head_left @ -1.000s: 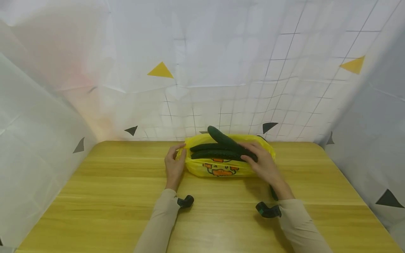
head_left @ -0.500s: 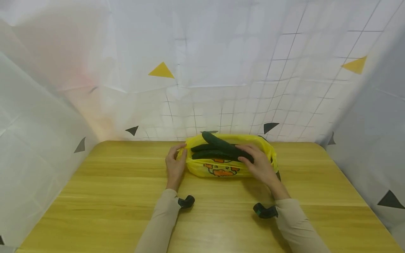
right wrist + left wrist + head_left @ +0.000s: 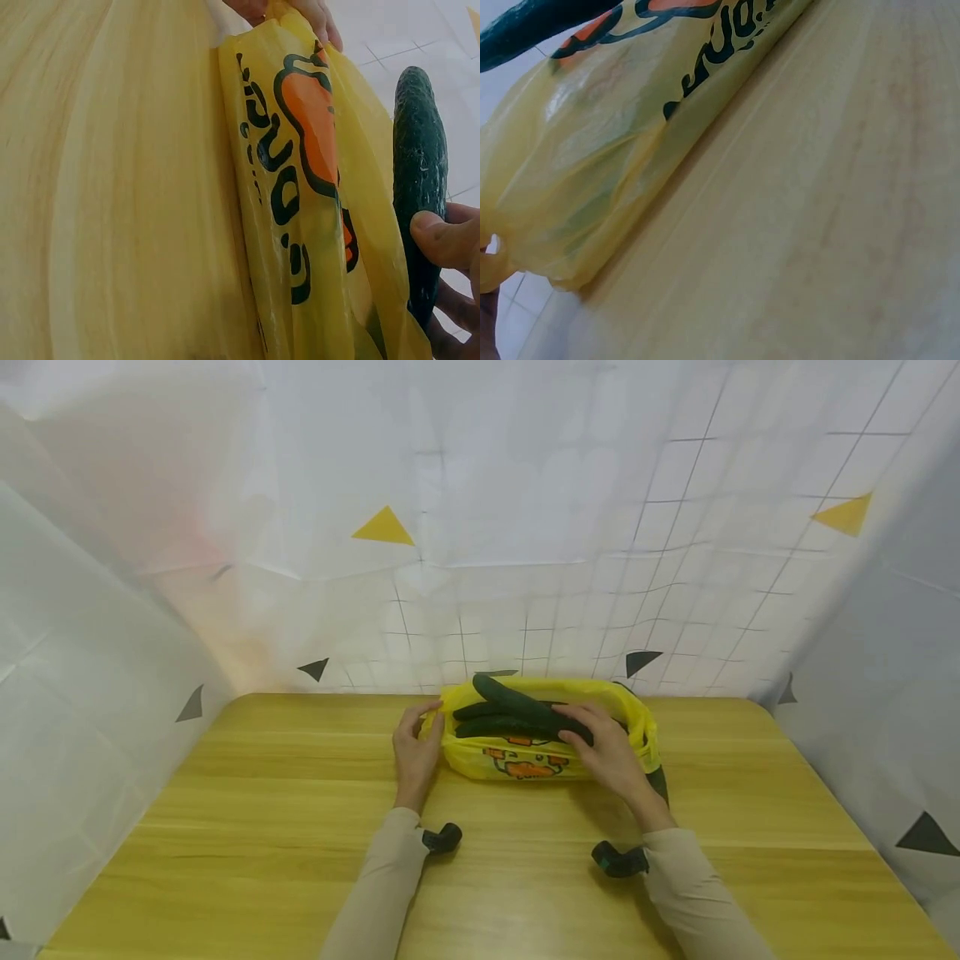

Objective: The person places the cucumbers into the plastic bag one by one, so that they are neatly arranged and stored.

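Note:
A yellow plastic bag [image 3: 468,764] with an orange and black cartoon print lies on its length on the table, its mouth facing up. My left hand [image 3: 416,756] grips the bag's left end between thumb and fingers. My right hand [image 3: 611,756] holds a dark green cucumber [image 3: 517,700] by its right end, thumb on one side and fingers on the other. That cucumber slants over the bag's mouth, its far end raised. Beneath it, two more cucumbers [image 3: 483,727] lie in the bag. The right wrist view shows the held cucumber [image 3: 420,142] beside the bag wall.
Beyond the bag's right end, another dark green cucumber [image 3: 657,783] lies on the wooden table [image 3: 262,827], partly hidden by the bag and right wrist. A white sheet [image 3: 510,510] with grid lines and triangles stands behind the table, with more sheeting at both sides.
My right hand has moved left with the cucumber, whose raised end has come lower over the bag. More of the cucumber at the right now shows. The left hand stays put.

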The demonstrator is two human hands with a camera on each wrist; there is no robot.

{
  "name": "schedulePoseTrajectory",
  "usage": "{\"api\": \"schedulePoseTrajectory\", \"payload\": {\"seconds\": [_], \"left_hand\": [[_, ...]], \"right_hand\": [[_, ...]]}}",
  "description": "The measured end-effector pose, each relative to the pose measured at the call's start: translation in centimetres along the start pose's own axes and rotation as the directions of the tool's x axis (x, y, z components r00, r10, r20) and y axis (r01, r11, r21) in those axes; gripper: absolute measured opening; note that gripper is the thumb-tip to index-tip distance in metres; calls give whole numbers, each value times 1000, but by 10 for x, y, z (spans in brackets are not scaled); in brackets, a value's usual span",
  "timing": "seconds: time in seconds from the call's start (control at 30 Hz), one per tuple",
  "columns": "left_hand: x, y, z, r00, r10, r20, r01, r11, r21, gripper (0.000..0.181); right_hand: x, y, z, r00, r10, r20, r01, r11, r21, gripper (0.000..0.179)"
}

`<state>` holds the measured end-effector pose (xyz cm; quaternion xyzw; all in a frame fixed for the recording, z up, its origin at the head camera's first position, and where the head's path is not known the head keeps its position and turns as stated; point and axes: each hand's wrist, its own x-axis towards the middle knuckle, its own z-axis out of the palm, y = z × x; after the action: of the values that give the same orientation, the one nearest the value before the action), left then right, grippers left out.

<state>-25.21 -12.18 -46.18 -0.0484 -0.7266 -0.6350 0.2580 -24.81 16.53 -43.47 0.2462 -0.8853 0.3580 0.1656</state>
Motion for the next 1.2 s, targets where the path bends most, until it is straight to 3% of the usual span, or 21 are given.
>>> {"api": "schedulePoseTrajectory", "payload": {"seconds": [0.6, 1.2], "left_hand": [[-1, 2, 0, 1000, -9, 15, 9, 1000, 7, 24], [-1, 1, 0, 1000, 1, -7, -1, 1000, 20, 23]], "right_hand": [[0, -5, 13, 999, 43, -16, -44, 999, -25, 37], [0, -7, 17, 997, 50, 58, -49, 998, -31, 36]]}}
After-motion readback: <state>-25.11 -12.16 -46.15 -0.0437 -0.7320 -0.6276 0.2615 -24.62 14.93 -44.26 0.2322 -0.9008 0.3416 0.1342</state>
